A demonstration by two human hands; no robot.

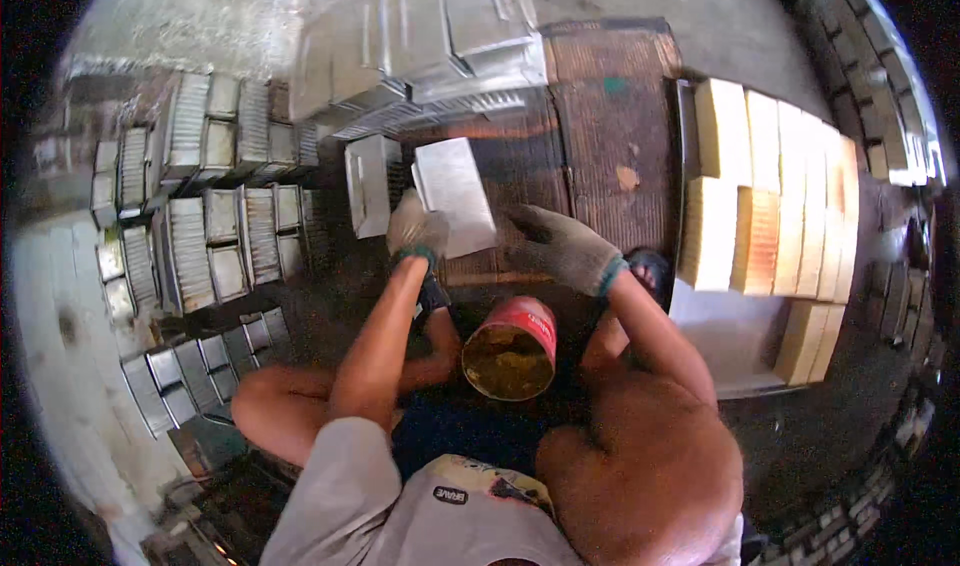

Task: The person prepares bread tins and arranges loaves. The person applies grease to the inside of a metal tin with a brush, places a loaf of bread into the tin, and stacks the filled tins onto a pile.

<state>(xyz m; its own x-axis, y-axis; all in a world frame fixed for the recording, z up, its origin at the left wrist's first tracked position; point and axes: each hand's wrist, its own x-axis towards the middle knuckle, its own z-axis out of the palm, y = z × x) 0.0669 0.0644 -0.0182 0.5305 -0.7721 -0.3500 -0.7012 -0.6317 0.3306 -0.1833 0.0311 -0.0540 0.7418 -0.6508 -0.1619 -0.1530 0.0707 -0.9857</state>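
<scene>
In my left hand (416, 228), which wears a knit glove, is a silvery rectangular loaf tin (456, 196), gripped at its left side and tilted above the cardboard. Just left of it stands another metal tin (372, 188) of similar shape. My right hand (565, 251), also gloved, is to the right of the held tin with fingers stretched towards it and nothing in them; motion blurs the fingertips. Between my legs sits a red can (512, 346), its inside coated with a yellowish-brown substance.
Brown corrugated cardboard (618, 166) covers the floor ahead. Large metal tins (420, 41) are stacked beyond it. Rows of ribbed tins (215, 226) line the left. A metal tray (725, 336) at the right bears several pale yellow loaves (760, 166).
</scene>
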